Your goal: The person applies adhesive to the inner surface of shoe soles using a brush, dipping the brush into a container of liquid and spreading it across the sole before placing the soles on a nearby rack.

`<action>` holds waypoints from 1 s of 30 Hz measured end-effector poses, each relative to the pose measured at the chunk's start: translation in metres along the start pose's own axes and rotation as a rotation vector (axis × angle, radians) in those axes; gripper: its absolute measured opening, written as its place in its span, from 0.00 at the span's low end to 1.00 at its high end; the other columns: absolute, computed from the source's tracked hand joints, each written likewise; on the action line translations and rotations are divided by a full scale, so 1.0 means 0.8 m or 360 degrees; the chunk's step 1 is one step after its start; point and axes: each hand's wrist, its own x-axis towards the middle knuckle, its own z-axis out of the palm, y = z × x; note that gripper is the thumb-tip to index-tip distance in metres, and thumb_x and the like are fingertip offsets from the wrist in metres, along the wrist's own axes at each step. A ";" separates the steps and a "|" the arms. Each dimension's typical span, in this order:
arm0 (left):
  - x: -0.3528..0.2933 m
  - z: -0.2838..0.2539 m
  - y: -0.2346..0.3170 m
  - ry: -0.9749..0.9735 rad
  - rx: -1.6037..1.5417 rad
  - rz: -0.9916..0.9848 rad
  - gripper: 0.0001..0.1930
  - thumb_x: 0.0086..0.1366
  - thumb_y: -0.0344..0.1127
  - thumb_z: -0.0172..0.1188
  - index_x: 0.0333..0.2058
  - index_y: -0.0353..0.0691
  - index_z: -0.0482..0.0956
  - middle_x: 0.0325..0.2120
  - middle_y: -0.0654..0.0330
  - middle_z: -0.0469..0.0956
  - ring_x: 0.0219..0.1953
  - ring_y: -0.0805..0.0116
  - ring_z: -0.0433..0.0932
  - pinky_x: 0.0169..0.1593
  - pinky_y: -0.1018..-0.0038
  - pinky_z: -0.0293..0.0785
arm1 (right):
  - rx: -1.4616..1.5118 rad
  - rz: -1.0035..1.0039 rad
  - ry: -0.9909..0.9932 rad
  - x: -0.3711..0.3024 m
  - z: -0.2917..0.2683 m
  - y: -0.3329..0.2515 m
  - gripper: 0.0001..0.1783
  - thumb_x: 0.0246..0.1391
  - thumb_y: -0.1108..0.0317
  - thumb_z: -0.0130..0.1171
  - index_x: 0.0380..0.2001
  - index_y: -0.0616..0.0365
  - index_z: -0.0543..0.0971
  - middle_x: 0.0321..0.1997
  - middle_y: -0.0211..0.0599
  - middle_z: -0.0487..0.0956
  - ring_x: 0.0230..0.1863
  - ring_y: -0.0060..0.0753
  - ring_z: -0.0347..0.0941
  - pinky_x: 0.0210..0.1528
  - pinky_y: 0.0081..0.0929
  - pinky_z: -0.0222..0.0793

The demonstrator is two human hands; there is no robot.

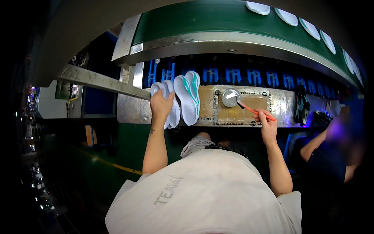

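Turquoise curves streak the white shoe soles [188,109]. The brush [251,110] has an orange-red handle and dark head. Brown cardboard [237,114], green conveyor belt [202,21], off-white T-shirt [210,187] with grey lettering.

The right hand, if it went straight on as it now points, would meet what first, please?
Probably a blue fixture in the row beyond the metal bench, if the right hand clears the taped cardboard; depth is hard to judge.

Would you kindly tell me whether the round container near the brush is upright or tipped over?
Upright, it appears: the round container shows its circular top, facing up, beside the orange-handled brush.
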 end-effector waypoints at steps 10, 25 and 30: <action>-0.016 0.085 -0.200 -0.0468 -0.0852 -0.0856 0.37 0.49 0.56 0.78 0.47 0.27 0.85 0.43 0.36 0.85 0.49 0.44 0.86 0.53 0.59 0.80 | -0.1052 -0.0304 -0.0273 0.086 0.042 0.012 0.13 0.65 0.58 0.63 0.44 0.53 0.87 0.34 0.44 0.87 0.35 0.48 0.84 0.38 0.38 0.77; -0.138 -0.068 0.013 -0.1259 -0.3402 -0.0667 0.49 0.56 0.41 0.60 0.74 0.28 0.51 0.66 0.26 0.65 0.66 0.25 0.68 0.70 0.41 0.67 | -0.0994 -0.0251 -0.0250 0.094 0.031 0.022 0.16 0.68 0.62 0.60 0.47 0.63 0.85 0.33 0.42 0.88 0.36 0.34 0.85 0.42 0.29 0.76; -0.163 -0.061 0.039 -0.1509 -0.3384 -0.0673 0.51 0.58 0.51 0.63 0.73 0.28 0.54 0.66 0.25 0.64 0.64 0.25 0.70 0.67 0.41 0.70 | -0.0524 -0.0250 -0.0366 0.082 0.015 -0.003 0.14 0.70 0.67 0.58 0.49 0.65 0.84 0.41 0.37 0.87 0.45 0.26 0.81 0.47 0.26 0.75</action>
